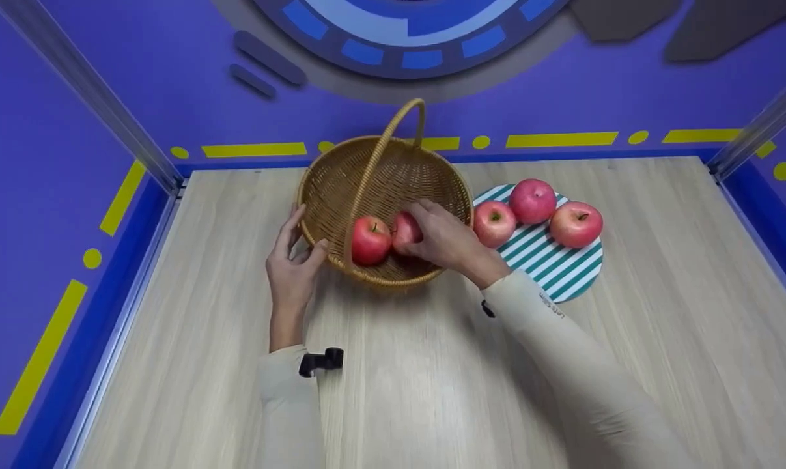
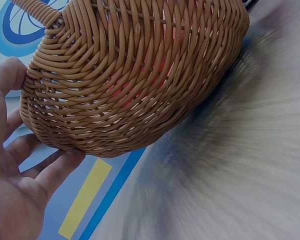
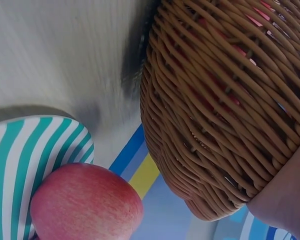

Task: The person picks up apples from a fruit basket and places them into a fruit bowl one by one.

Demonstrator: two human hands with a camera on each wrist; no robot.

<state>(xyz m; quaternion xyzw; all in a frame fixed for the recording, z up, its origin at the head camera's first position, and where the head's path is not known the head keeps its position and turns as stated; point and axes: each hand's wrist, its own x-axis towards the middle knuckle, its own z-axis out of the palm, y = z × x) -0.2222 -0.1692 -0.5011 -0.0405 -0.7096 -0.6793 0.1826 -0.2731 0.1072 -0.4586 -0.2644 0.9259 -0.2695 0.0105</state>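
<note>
A brown wicker basket [image 1: 393, 283] with an arched handle stands on the table, its mouth tipped toward the head camera. Around its left side my left hand [image 1: 292, 270] holds it, with thumb and fingers spread along the wall; the left wrist view shows this hand [image 2: 20, 175] against the weave. My right hand [image 1: 448, 238] reaches over the right rim and grips a red apple [image 1: 406, 233] inside the basket. Beside that one lies another red apple [image 1: 371, 241], under the handle. In the right wrist view the basket wall hides the fingers and the held apple.
Right of the basket lies a round green-and-white striped mat [image 1: 549, 264]. On it sit three apples: one nearest the basket [image 1: 495, 223], a far apple [image 1: 533, 201] and a right-hand apple [image 1: 576, 225]. Blue panels [image 1: 236, 117] enclose the wooden table.
</note>
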